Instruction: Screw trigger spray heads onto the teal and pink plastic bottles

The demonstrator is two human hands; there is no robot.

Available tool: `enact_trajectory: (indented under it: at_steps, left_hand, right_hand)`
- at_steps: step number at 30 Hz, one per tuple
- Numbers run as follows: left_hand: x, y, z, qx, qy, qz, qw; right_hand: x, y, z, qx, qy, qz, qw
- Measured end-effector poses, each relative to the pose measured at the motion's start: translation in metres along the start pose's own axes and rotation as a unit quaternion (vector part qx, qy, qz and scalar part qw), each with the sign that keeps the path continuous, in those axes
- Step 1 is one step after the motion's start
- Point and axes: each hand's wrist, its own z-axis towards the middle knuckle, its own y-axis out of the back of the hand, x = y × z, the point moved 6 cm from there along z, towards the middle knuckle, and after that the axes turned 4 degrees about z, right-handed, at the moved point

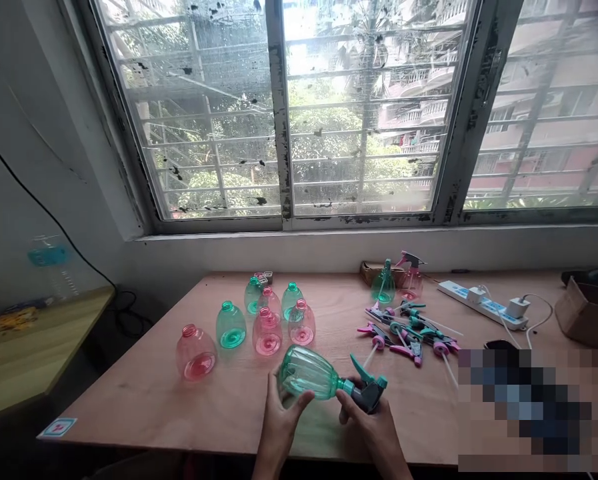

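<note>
A green see-through spray bottle [309, 373] lies tilted on its side in the air above the table's front part. My left hand [285, 410] is closed around its base end. At its neck, my right hand [369, 417] grips the black and green spray head [371, 392], which sits at the bottle's mouth. Whether the head is fully screwed on I cannot tell. Behind my left hand stand several open bottles without heads, among them a pink bottle [196, 353] and a green bottle [231, 325]. Several loose spray heads [409, 333] with tubes lie in a pile beyond my right hand.
At the back stand a green bottle with a head [383, 285] and a pink one [411, 280]. A power strip [483, 305] with plugs and cables lies right, near a cardboard box [589, 313]. A blurred-out patch [533, 407] covers the front right. Windows line the wall behind.
</note>
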Motion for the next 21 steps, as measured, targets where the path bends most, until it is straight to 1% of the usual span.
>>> enact_trajectory:
  at_steps: [4, 8, 10, 12, 14, 16, 19, 21]
  left_hand:
    - [0.002, 0.001, 0.001, -0.018, 0.007, -0.029, 0.999]
    - [0.006, 0.000, 0.003, -0.005, 0.009, -0.040, 0.999]
    - [0.008, 0.000, 0.002, 0.004, 0.008, -0.039, 0.999]
    - [0.009, 0.001, 0.001, 0.003, -0.008, -0.025, 1.000]
    - [0.010, 0.002, 0.000, -0.010, -0.034, -0.008, 0.999]
    - [0.015, 0.005, 0.002, -0.028, -0.040, -0.003, 0.999]
    - [0.024, 0.012, 0.008, -0.053, -0.025, 0.009, 0.998]
    - [0.024, 0.016, 0.011, -0.065, -0.040, 0.033, 0.997]
  right_hand:
    - [0.000, 0.002, 0.002, -0.010, 0.002, 0.015, 1.000]
    - [0.002, 0.002, 0.004, -0.009, -0.001, 0.054, 0.999]
    - [0.002, 0.001, 0.004, -0.004, -0.001, 0.057, 0.998]
    - [0.001, 0.001, 0.004, 0.001, 0.000, 0.050, 0.999]
    - [0.000, 0.001, 0.004, 0.008, 0.000, 0.038, 0.999]
    - [-0.004, 0.000, 0.005, 0.013, -0.015, 0.025, 0.999]
    - [-0.007, 0.000, 0.005, 0.013, -0.057, 0.001, 0.998]
    - [-0.006, 0.001, 0.006, 0.009, -0.075, 0.002, 0.997]
